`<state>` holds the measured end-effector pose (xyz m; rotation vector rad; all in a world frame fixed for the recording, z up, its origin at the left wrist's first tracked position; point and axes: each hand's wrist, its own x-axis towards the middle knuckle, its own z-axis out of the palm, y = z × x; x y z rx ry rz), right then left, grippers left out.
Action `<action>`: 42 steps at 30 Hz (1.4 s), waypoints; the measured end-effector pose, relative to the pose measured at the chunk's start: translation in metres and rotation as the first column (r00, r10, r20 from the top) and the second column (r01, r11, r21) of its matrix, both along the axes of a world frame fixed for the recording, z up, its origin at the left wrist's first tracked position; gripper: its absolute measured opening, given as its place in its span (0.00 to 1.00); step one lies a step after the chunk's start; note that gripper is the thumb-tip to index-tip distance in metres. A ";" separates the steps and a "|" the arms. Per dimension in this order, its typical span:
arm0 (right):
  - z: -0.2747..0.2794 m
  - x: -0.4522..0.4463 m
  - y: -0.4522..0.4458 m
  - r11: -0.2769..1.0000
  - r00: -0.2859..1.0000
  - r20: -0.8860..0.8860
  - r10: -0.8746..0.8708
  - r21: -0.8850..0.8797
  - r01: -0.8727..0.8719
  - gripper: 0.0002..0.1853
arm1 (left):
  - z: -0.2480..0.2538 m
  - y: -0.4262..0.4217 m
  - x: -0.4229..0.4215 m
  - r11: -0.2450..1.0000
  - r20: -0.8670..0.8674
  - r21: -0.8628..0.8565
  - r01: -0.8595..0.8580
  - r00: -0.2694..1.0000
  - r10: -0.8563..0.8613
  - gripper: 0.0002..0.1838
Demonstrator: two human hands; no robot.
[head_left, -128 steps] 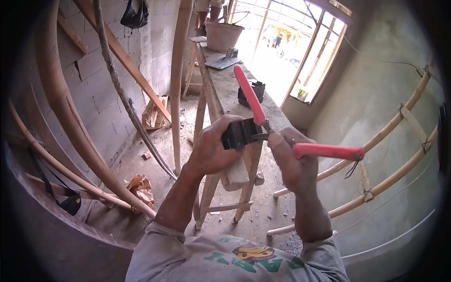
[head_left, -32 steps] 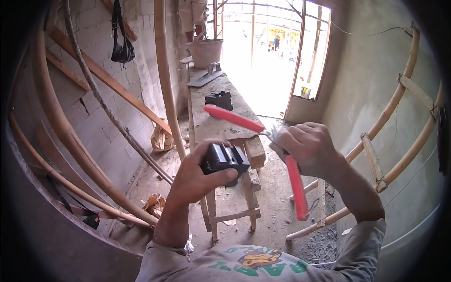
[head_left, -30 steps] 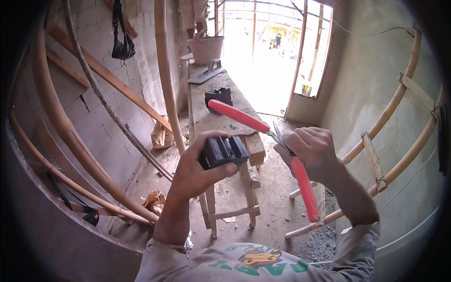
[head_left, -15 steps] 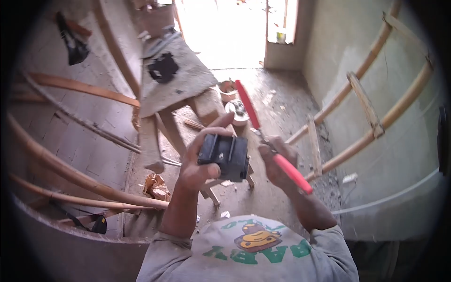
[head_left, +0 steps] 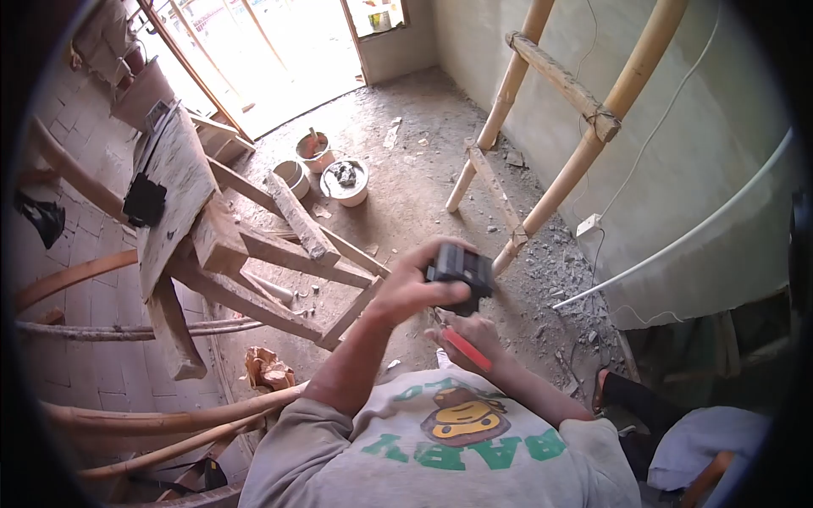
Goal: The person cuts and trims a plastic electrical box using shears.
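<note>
My left hand (head_left: 415, 284) is wrapped around a black plastic box (head_left: 460, 275), thumb across its near side. The box is blurred by motion and tilted in front of my chest. Just below it, my right hand (head_left: 476, 332) is closed on pliers with red handles (head_left: 467, 349). One red handle sticks out toward my shirt, while the metal end lies close under the box. Whether the pliers touch the box, I cannot tell.
A wooden workbench (head_left: 182, 178) with a black item (head_left: 145, 201) stands left. Beyond are several buckets (head_left: 345, 181). A bamboo ladder (head_left: 576, 161) leans at the right wall, near rubble (head_left: 559, 292). Another person's leg (head_left: 639, 402) shows at lower right.
My view has turned right. My hands have come together, bringing the pliers under the box. The red handles, spread wide before, now show only one handle. Another person's leg has come into view.
</note>
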<state>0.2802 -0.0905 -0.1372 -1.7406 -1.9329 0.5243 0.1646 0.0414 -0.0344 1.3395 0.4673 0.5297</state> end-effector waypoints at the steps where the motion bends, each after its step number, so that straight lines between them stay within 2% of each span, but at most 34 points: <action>1: -0.012 0.007 -0.007 0.988 0.994 0.111 0.023 -0.156 -0.006 0.14 | 0.001 -0.003 0.010 0.993 -0.043 0.105 0.048 0.998 -0.043 0.35; 2: -0.022 0.016 -0.016 0.972 0.999 -0.030 -0.041 -0.231 0.033 0.16 | 0.003 -0.006 0.018 0.987 -0.104 0.122 0.106 0.990 -0.093 0.33; 3: -0.033 0.026 -0.025 0.950 0.979 -0.168 -0.114 -0.307 0.058 0.17 | 0.014 -0.010 0.024 0.980 -0.115 0.042 0.197 0.975 -0.191 0.33; 4: -0.043 0.033 -0.035 0.920 0.934 -0.297 -0.196 -0.385 0.071 0.19 | 0.014 -0.010 0.030 0.955 -0.106 0.089 0.284 0.956 -0.274 0.32; 5: -0.054 0.039 -0.047 0.925 0.837 -0.504 -0.214 -0.379 0.009 0.19 | 0.012 -0.010 0.038 0.920 -0.099 0.133 0.368 0.929 -0.357 0.32; 7: -0.057 0.039 -0.063 0.942 0.508 -0.829 -0.232 -0.323 -0.096 0.19 | 0.009 -0.015 0.050 0.868 -0.107 0.180 0.464 0.886 -0.451 0.31; 8: -0.057 0.037 -0.068 0.918 0.456 -0.847 -0.275 -0.372 -0.137 0.20 | 0.013 -0.018 0.056 0.841 -0.126 0.194 0.506 0.863 -0.490 0.31; 10: -0.018 0.025 -0.065 0.864 0.345 -0.867 -0.360 -0.449 -0.227 0.21 | 0.012 -0.021 0.064 0.787 -0.138 0.220 0.576 0.817 -0.559 0.32; 12: 0.000 0.019 -0.058 0.839 0.290 -0.860 -0.420 -0.490 -0.238 0.22 | 0.007 -0.020 0.069 0.731 -0.148 0.355 0.582 0.807 -0.571 0.33; 13: 0.005 0.016 -0.056 0.837 0.269 -0.856 -0.440 -0.500 -0.222 0.22 | 0.006 -0.020 0.070 0.700 -0.148 0.418 0.579 0.804 -0.576 0.33; 17: -0.002 -0.001 -0.050 0.868 0.198 -0.856 -0.478 -0.495 -0.042 0.23 | 0.021 -0.015 0.063 0.680 -0.131 0.317 0.661 0.741 -0.659 0.33; 20: -0.011 -0.017 -0.047 0.864 0.148 -0.853 -0.500 -0.480 0.152 0.24 | 0.022 -0.010 0.057 0.539 -0.049 0.676 0.503 0.760 -0.649 0.31; 23: -0.019 -0.030 -0.045 0.816 0.086 -0.851 -0.518 -0.461 0.348 0.24 | 0.024 -0.014 0.045 0.430 -0.248 0.544 0.721 0.628 -0.738 0.30; 24: -0.022 -0.034 -0.043 0.790 0.058 -0.849 -0.525 -0.461 0.404 0.25 | 0.013 -0.020 0.041 0.448 -0.220 0.560 0.697 0.647 -0.730 0.29; 27: -0.022 -0.042 -0.047 0.709 -0.056 -0.859 -0.509 -0.455 0.539 0.25 | -0.001 -0.029 0.037 0.372 -0.277 0.524 0.767 0.566 -0.776 0.29; 30: -0.025 -0.054 -0.054 0.615 -0.150 -0.877 -0.457 -0.434 0.658 0.26 | -0.004 -0.041 0.040 0.343 -0.249 0.528 0.777 0.528 -0.812 0.28; 33: -0.022 -0.063 -0.062 0.535 -0.215 -0.893 -0.396 -0.415 0.736 0.27 | 0.003 -0.059 0.041 0.249 -0.219 0.502 0.828 0.401 -0.890 0.28; 34: -0.020 -0.065 -0.065 0.515 -0.229 -0.901 -0.368 -0.403 0.756 0.27 | 0.004 -0.065 0.042 0.183 -0.258 0.497 0.848 0.346 -0.902 0.33; 37: -0.007 -0.067 -0.078 0.483 -0.275 -0.918 -0.286 -0.386 0.786 0.27 | 0.002 -0.080 0.041 0.049 -0.329 0.627 0.777 0.321 -0.888 0.32; 39: 0.005 -0.061 -0.093 0.484 -0.343 -0.912 -0.225 -0.410 0.773 0.28 | -0.004 -0.093 0.036 0.039 -0.287 0.712 0.701 0.340 -0.896 0.32; 41: 0.019 -0.047 -0.114 0.538 -0.502 -0.826 -0.257 -0.554 0.635 0.30 | -0.004 -0.101 0.033 0.032 -0.282 0.730 0.683 0.343 -0.896 0.32; 42: 0.005 -0.042 -0.121 0.586 -0.423 -0.874 -0.240 -0.478 0.655 0.32 | -0.004 -0.106 0.035 0.023 -0.281 0.715 0.699 0.318 -0.905 0.32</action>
